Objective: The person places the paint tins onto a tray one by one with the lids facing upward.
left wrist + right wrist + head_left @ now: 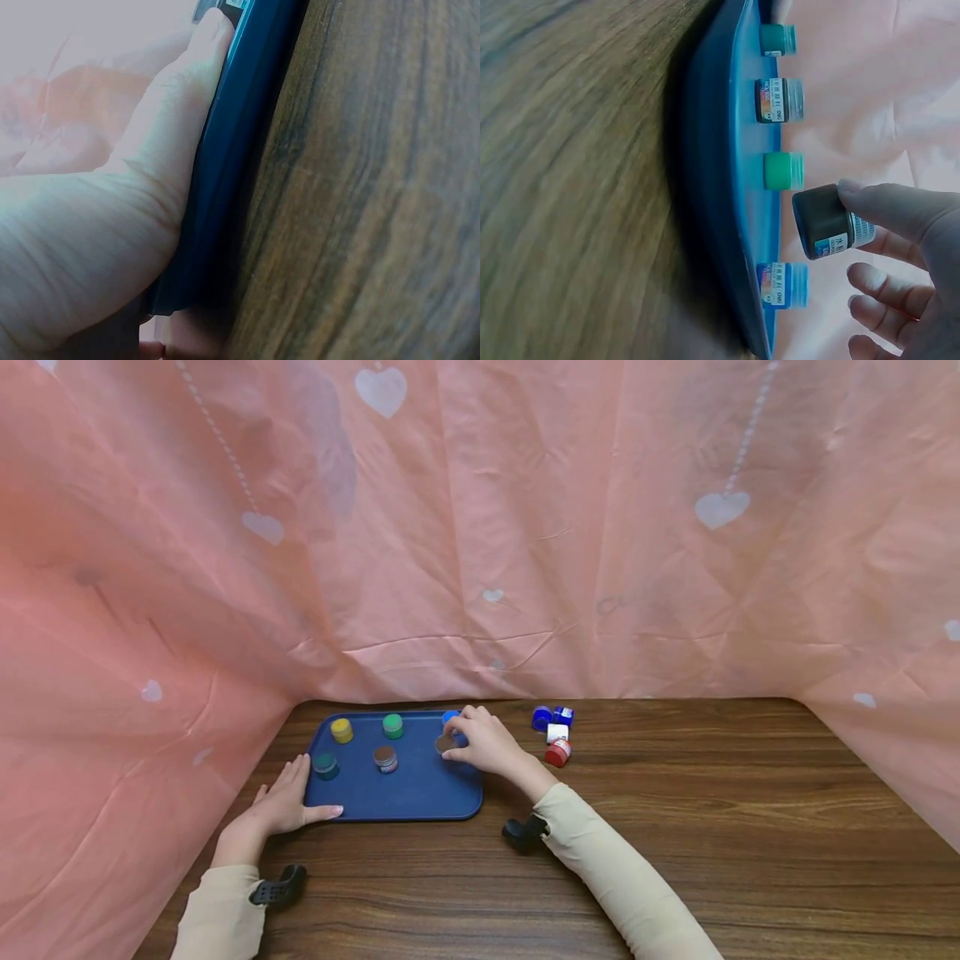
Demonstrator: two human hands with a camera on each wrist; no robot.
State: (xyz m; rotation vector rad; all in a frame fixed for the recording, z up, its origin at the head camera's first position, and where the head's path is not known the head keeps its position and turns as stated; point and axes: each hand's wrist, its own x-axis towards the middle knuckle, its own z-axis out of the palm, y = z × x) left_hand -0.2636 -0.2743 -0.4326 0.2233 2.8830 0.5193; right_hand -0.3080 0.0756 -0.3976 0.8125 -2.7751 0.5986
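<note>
In the head view, my right hand [487, 743] is over the right part of a blue tray [420, 797]. Its thumb and fingers pinch a dark brown paint jar [826, 221], tilted and raised above the tray floor in the right wrist view. Just behind it stands a blue paint jar [774, 285]. My left hand [281, 802] rests at the tray's near left corner, fingers straight along the left side and thumb on the front rim. On the tray also stand jars of yellow [341, 731], green [393, 727], teal [326, 766] and brown [386, 759] paint.
Right of the tray, two dark blue jars [542, 718], a white jar [557, 733] and a red jar [558, 752] cluster on the wooden table [675, 827]. A pink curtain [480, 527] hangs behind and at both sides. Each wrist wears a black camera mount [279, 887].
</note>
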